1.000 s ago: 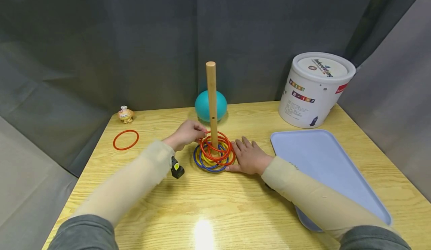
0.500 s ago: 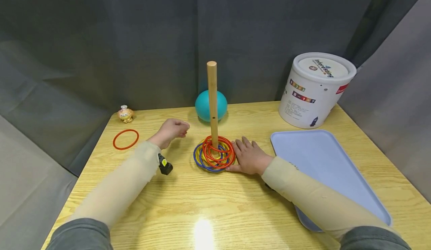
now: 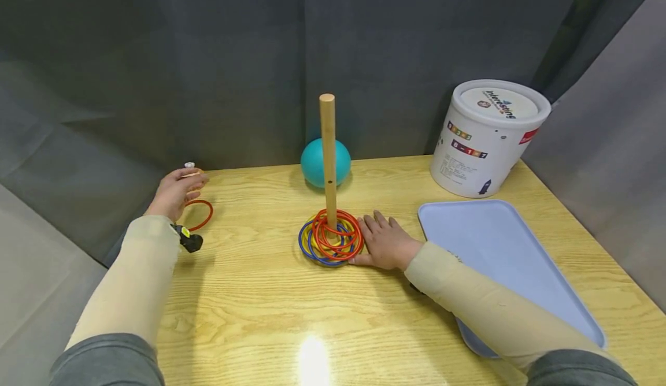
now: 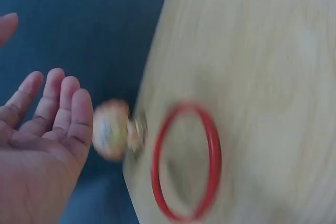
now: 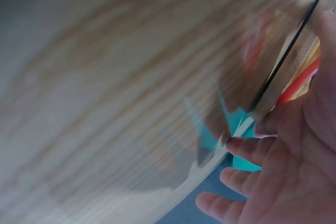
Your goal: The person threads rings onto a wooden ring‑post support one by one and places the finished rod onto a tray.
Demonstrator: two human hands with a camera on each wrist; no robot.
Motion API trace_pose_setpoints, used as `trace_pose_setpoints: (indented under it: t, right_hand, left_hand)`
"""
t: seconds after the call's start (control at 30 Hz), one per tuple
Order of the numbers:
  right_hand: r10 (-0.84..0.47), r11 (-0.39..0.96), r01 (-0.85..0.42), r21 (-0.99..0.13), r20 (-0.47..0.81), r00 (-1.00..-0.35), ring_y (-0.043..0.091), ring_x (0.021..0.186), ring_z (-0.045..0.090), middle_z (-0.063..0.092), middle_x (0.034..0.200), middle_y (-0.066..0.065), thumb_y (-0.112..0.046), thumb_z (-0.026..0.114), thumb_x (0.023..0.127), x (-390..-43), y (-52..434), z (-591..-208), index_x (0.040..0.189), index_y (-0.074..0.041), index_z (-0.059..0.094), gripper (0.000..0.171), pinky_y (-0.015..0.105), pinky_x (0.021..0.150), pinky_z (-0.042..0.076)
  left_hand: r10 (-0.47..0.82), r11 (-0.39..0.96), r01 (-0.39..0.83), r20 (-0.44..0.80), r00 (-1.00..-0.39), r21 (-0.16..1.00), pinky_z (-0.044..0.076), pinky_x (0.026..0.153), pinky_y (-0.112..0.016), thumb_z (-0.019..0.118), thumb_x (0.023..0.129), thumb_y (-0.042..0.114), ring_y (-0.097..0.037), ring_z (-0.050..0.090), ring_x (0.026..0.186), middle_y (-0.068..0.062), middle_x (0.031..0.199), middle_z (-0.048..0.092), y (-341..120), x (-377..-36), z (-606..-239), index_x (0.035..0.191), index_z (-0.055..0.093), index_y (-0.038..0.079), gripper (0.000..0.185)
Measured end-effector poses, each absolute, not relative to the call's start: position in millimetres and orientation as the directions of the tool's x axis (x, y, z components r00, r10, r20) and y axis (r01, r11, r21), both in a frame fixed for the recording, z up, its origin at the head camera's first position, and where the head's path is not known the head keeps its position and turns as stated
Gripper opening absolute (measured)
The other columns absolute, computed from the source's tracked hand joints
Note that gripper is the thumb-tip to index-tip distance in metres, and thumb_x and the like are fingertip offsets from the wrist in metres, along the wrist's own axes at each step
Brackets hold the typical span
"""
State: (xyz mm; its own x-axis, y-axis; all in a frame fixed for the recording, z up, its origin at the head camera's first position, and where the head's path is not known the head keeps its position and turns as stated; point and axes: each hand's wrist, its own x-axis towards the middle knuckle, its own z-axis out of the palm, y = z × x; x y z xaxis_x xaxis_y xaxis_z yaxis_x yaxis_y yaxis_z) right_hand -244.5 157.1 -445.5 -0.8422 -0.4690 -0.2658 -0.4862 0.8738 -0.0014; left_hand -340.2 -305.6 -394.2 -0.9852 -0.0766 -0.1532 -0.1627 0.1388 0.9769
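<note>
My left hand [image 3: 177, 192] hovers over the table's left side with its fingers apart and nothing held. Below it lies a single red ring [image 4: 214, 156], partly hidden by the hand in the head view. A small figurine [image 4: 111, 129] stands just beyond my fingers. At the middle, a wooden post [image 3: 328, 155] rises upright with several red, yellow and blue rings [image 3: 333, 244] piled round its foot. My right hand [image 3: 385, 241] rests spread flat beside that pile, fingertips right at the rings' right side.
A teal ball [image 3: 312, 163] sits behind the post. On the right lies a pale blue tray [image 3: 499, 259], partly under my right forearm. A white lidded bucket [image 3: 468, 160] stands at the back right, near the grey curtain [image 3: 234, 56].
The left hand has let go of a red ring at the post, which settled onto the pile, and has moved left over the single red ring. My right hand has stayed put.
</note>
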Motion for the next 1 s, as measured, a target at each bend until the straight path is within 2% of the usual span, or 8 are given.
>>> trace_pose_setpoints:
  t: [0.1, 0.2, 0.33, 0.5, 0.63, 0.73, 0.83, 1.0]
  right_hand:
    - [-0.470, 0.873, -0.487, 0.003, -0.259, -0.844, 0.049, 0.151, 0.019, 0.027, 0.163, 0.028, -0.070, 0.050, 0.099, -244.6, 157.5, -446.1, 0.161, 0.005, 0.022, 0.101, 0.066, 0.117, 0.027]
    - [-0.469, 0.873, -0.487, 0.006, -0.254, -0.846, 0.049, 0.151, 0.019, 0.027, 0.163, 0.028, -0.070, 0.050, 0.099, -245.4, 157.8, -446.9, 0.161, 0.005, 0.022, 0.101, 0.066, 0.117, 0.028]
    - [-0.467, 0.875, -0.484, 0.007, -0.253, -0.847, 0.049, 0.151, 0.018, 0.027, 0.163, 0.027, -0.070, 0.050, 0.099, -245.8, 158.0, -446.8, 0.161, 0.005, 0.022, 0.102, 0.066, 0.117, 0.027]
    - [-0.463, 0.875, -0.484, 0.010, -0.276, -0.842, 0.049, 0.152, 0.016, 0.025, 0.164, 0.027, -0.072, 0.048, 0.099, -245.6, 157.8, -447.5, 0.162, 0.004, 0.019, 0.103, 0.065, 0.118, 0.026]
    - [-0.466, 0.874, -0.487, 0.010, -0.274, -0.842, 0.049, 0.152, 0.016, 0.025, 0.164, 0.028, -0.071, 0.048, 0.099, -245.0, 157.3, -447.2, 0.162, 0.005, 0.020, 0.102, 0.065, 0.118, 0.026]
    - [-0.465, 0.875, -0.484, 0.013, -0.262, -0.846, 0.049, 0.151, 0.017, 0.026, 0.164, 0.028, -0.070, 0.050, 0.099, -244.3, 157.2, -446.0, 0.161, 0.006, 0.023, 0.101, 0.066, 0.117, 0.027]
    - [-0.464, 0.874, -0.485, 0.020, -0.259, -0.847, 0.049, 0.151, 0.018, 0.026, 0.164, 0.027, -0.070, 0.050, 0.099, -244.4, 157.2, -445.9, 0.160, 0.006, 0.024, 0.101, 0.065, 0.117, 0.027]
    - [-0.464, 0.874, -0.485, 0.020, -0.259, -0.847, 0.049, 0.151, 0.018, 0.026, 0.163, 0.027, -0.070, 0.049, 0.099, -244.9, 157.0, -446.8, 0.160, 0.006, 0.025, 0.101, 0.065, 0.117, 0.028]
  left_hand:
    - [-0.162, 0.086, -0.197, -0.181, -0.970, 0.977, 0.052, 0.085, -0.021, 0.071, 0.100, 0.030, -0.007, 0.053, 0.102, 0.009, 0.117, 0.050, -328.0, -334.1, -402.3, 0.150, 0.042, 0.008, 0.062]
    - [-0.218, 0.031, -0.232, -0.220, -0.951, 0.972, 0.053, 0.090, -0.021, 0.073, 0.098, 0.032, -0.009, 0.051, 0.105, 0.009, 0.117, 0.048, -346.0, -328.9, -413.3, 0.149, 0.043, 0.010, 0.063]
    - [-0.284, 0.010, -0.296, -0.281, -0.917, 0.955, 0.051, 0.098, -0.022, 0.074, 0.098, 0.032, -0.009, 0.050, 0.109, 0.009, 0.119, 0.047, -364.2, -324.2, -430.9, 0.157, 0.036, 0.008, 0.074]
    - [-0.353, 0.019, -0.374, -0.344, -0.870, 0.927, 0.055, 0.085, -0.018, 0.073, 0.098, 0.029, -0.008, 0.054, 0.099, 0.007, 0.115, 0.048, -378.5, -317.2, -450.6, 0.161, 0.031, 0.007, 0.079]
    - [-0.324, 0.177, -0.384, -0.315, -0.892, 0.906, 0.054, 0.072, -0.017, 0.071, 0.099, 0.030, -0.006, 0.056, 0.089, 0.000, 0.121, 0.050, -384.8, -312.2, -462.6, 0.162, 0.028, 0.005, 0.080]
    - [-0.267, 0.357, -0.323, -0.235, -0.935, 0.877, 0.051, 0.070, -0.016, 0.070, 0.100, 0.028, -0.004, 0.055, 0.086, -0.013, 0.133, 0.051, -387.5, -311.7, -468.5, 0.159, 0.028, -0.003, 0.079]
    - [-0.237, 0.488, -0.270, -0.172, -0.956, 0.830, 0.050, 0.070, -0.015, 0.069, 0.100, 0.025, -0.003, 0.055, 0.085, -0.025, 0.137, 0.052, -389.9, -313.6, -472.7, 0.153, 0.036, -0.010, 0.071]
    - [-0.273, 0.619, -0.288, -0.143, -0.951, 0.731, 0.049, 0.080, -0.030, 0.068, 0.100, 0.026, -0.023, 0.058, 0.098, -0.027, 0.129, 0.058, -389.6, -318.7, -474.0, 0.138, 0.053, -0.011, 0.055]
